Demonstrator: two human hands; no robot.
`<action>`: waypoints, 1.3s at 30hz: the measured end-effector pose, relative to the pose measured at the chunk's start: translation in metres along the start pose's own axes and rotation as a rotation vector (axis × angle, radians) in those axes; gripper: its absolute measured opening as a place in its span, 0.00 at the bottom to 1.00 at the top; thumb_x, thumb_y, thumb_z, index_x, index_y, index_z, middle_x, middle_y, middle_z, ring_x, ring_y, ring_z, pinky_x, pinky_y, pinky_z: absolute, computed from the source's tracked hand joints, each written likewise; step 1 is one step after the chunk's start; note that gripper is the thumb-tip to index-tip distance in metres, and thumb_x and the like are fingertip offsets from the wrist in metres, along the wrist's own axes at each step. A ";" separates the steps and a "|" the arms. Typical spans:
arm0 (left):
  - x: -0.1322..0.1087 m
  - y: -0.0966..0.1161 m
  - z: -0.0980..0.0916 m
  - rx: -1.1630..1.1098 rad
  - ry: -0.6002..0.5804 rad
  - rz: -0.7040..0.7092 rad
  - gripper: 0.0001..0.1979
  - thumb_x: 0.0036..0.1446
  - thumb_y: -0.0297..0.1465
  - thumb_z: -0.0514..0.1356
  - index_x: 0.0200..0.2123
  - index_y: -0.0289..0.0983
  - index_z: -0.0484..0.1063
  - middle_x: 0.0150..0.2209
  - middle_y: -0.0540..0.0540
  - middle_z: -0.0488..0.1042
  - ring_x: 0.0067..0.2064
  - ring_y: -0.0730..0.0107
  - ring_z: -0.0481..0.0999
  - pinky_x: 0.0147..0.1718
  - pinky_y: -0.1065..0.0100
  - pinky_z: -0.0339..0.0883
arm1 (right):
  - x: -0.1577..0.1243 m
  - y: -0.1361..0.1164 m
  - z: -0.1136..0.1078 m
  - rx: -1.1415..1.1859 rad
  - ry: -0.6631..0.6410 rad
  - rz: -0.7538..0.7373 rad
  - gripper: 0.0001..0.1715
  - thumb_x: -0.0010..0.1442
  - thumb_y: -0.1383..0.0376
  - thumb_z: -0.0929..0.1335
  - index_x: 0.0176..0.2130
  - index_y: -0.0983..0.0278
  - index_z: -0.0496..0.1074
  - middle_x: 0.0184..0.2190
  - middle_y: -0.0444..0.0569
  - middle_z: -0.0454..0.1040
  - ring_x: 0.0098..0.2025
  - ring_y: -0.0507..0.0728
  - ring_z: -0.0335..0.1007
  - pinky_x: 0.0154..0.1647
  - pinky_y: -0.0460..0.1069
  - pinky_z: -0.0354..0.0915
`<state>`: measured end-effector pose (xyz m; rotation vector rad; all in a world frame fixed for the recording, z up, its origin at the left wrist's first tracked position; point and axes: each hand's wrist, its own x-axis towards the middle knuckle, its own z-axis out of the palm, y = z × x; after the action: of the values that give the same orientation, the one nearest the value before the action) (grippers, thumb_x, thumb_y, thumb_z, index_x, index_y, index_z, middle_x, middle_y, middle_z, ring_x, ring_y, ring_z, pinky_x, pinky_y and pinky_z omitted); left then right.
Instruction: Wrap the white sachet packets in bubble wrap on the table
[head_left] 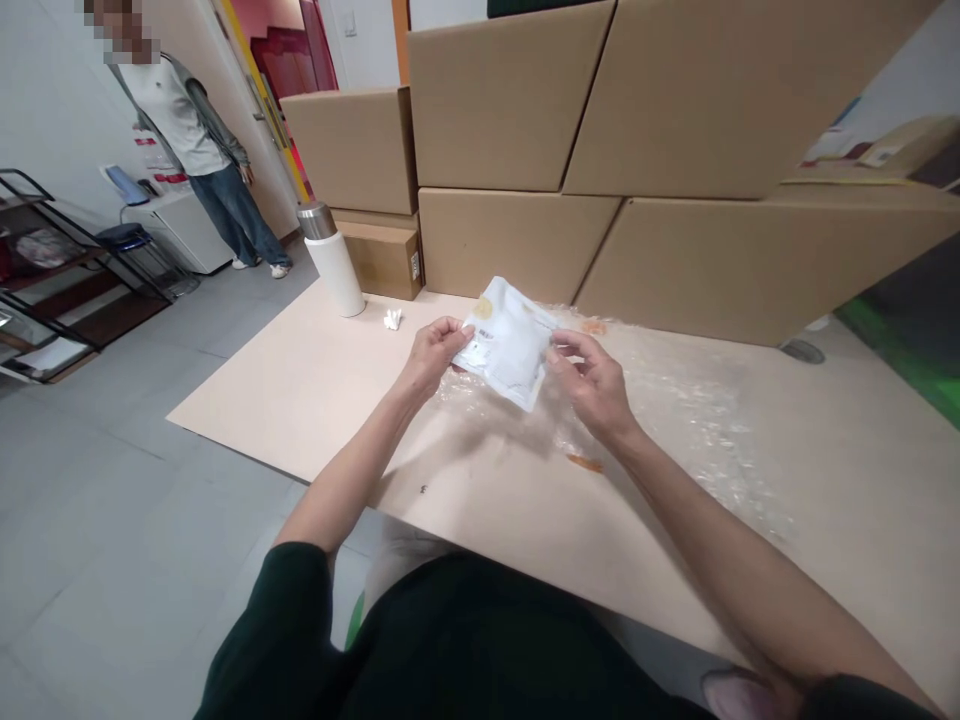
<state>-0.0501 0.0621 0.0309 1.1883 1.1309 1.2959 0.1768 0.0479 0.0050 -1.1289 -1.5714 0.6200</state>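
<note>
A flat white pouch (514, 345) with a yellow round mark and small print is held tilted above the table. My left hand (435, 355) is closed on its left edge, thumb on top. At the pouch's right edge, my right hand (592, 380) has its fingers curled with the tips against it; part of that grip is hidden. Beneath the pouch and off to the right lies a crumpled sheet of clear plastic wrap (690, 420), with an orange strip (585, 463) near its front edge.
Large cardboard boxes (510, 110) are stacked along the back of the table (300, 380). A white bottle (336, 270) stands by a smaller box (375, 255), near a crumpled white tissue (393, 319). Beyond, a person (195, 130) stands near a black shelf rack (67, 270).
</note>
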 end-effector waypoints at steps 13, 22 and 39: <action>-0.015 -0.057 -0.041 0.731 0.198 -0.122 0.14 0.49 0.34 0.66 0.19 0.39 0.65 0.23 0.51 0.65 0.32 0.66 0.69 0.31 0.70 0.60 | -0.019 0.018 0.048 -0.264 -0.347 -0.169 0.20 0.63 0.58 0.62 0.51 0.61 0.73 0.53 0.56 0.73 0.57 0.65 0.64 0.60 0.62 0.57; 0.000 -0.055 -0.034 0.913 0.180 -0.183 0.13 0.48 0.37 0.69 0.30 0.39 0.69 0.30 0.47 0.72 0.39 0.60 0.74 0.39 0.66 0.62 | -0.019 0.013 0.082 -0.598 -0.552 -0.153 0.24 0.69 0.57 0.58 0.57 0.64 0.71 0.61 0.59 0.66 0.62 0.68 0.56 0.58 0.63 0.53; -0.057 -0.006 0.048 0.646 -0.249 0.376 0.19 0.68 0.43 0.48 0.48 0.42 0.75 0.51 0.43 0.73 0.56 0.57 0.69 0.57 0.57 0.58 | -0.033 0.005 0.024 0.567 -0.253 0.362 0.36 0.62 0.39 0.59 0.52 0.60 0.74 0.54 0.53 0.75 0.57 0.63 0.69 0.59 0.58 0.63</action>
<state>-0.0015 0.0061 0.0251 2.0589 1.2147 1.0257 0.1564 0.0239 -0.0218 -0.9210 -1.2717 1.3973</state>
